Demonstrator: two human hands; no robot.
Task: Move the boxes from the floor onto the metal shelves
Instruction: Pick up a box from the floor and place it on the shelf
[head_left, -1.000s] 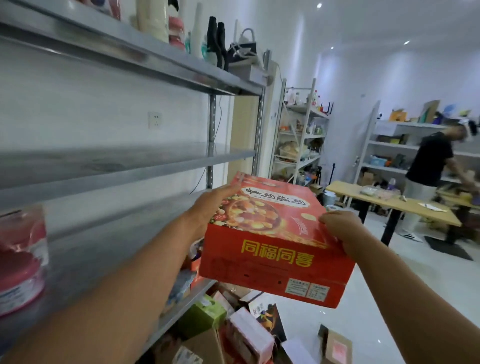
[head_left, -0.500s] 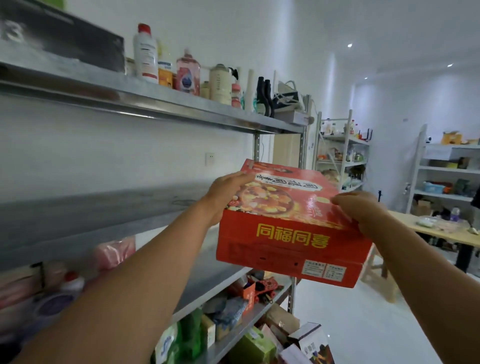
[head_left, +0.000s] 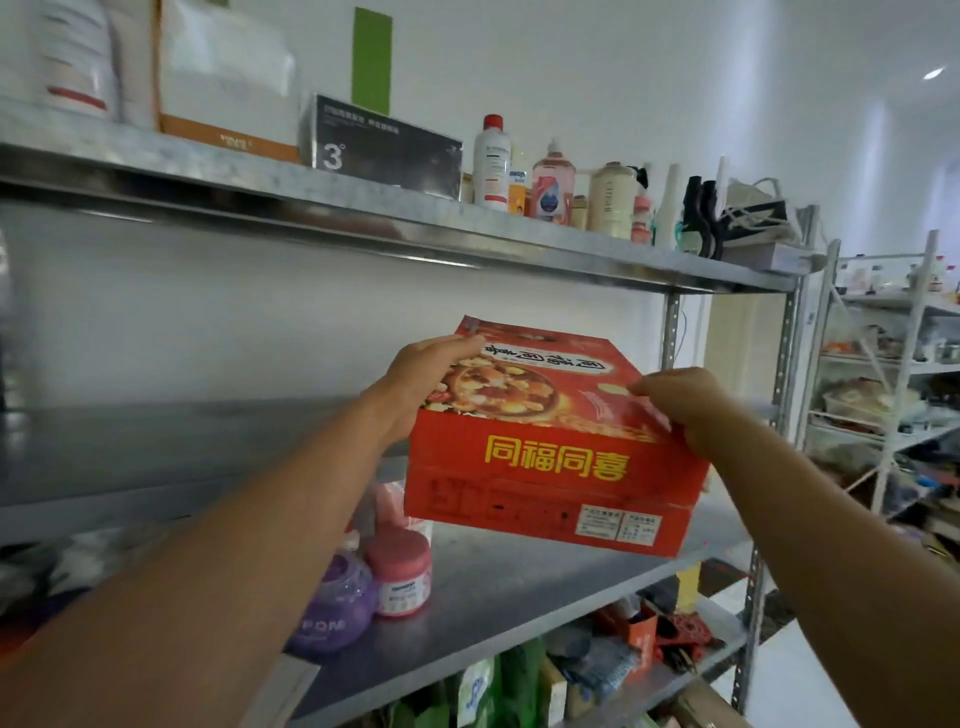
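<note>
Red box (head_left: 550, 457): being held up in both hands in front of the metal shelves, level with the bare middle shelf (head_left: 156, 441). Its printed lid is tilting toward the camera and the yellow characters on its front side are facing the person. Whether its far edge is touching that shelf cannot be told.
Top shelf (head_left: 363, 218), left end: carrying a white-and-orange carton (head_left: 223, 78) with a black box marked "3°" (head_left: 384, 150) just beside it.
Left hand (head_left: 423, 382): gripping the box at its far left corner, fingers curling over the edge onto the lid.
Purple jar (head_left: 332, 608): sitting on the lower shelf (head_left: 519, 587), partly hidden by the left forearm.
Pink jar (head_left: 400, 571): standing upright just right of the purple jar, below the box's left corner.
Top shelf, middle: lining up a white bottle with a red cap (head_left: 492, 161), a pink pump bottle (head_left: 553, 182) and a beige bottle (head_left: 613, 200).
Right hand (head_left: 685, 400): gripping the box's right edge, fingers curling onto the lid; the thumb is not showing.
Second shelving unit (head_left: 893, 364): standing at the far right, well apart, holding blurred goods.
</note>
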